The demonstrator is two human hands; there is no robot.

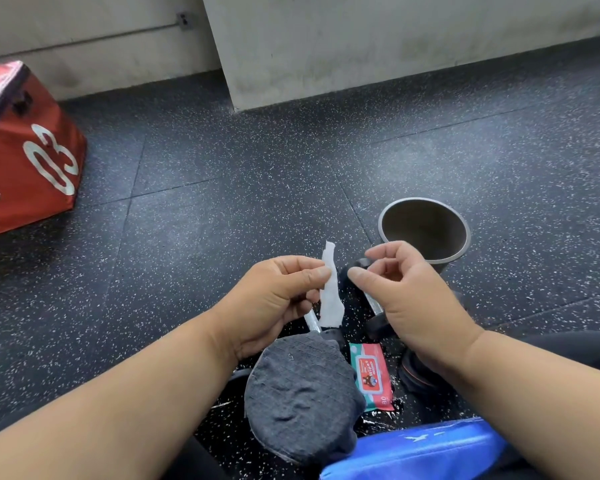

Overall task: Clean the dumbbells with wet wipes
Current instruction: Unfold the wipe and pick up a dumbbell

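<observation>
— Dumbbells: where are they seen?

— Two are seen on the speckled floor, low in the middle of the view. One dumbbell is shown only by its pale handle, below the left hand and above a grey-socked foot. The other dumbbell is largely hidden behind the right hand; a dark end and a metal handle are visible.

— How is the wet wipe held?

— The wet wipe is pinched between thumb and forefinger of the left hand and hangs as a crumpled white strip above the dumbbells.

— And the right hand?

— The right hand is held just beside the wipe, apart from it, its fingers loosely curled and nothing gripped.

— What else is recorded?

— A red and green wipes pack lies flat between the foot and a dark shoe. A grey bin stands just beyond the right hand. A red box marked 03 is seen far left, and blue fabric at the bottom edge.
</observation>
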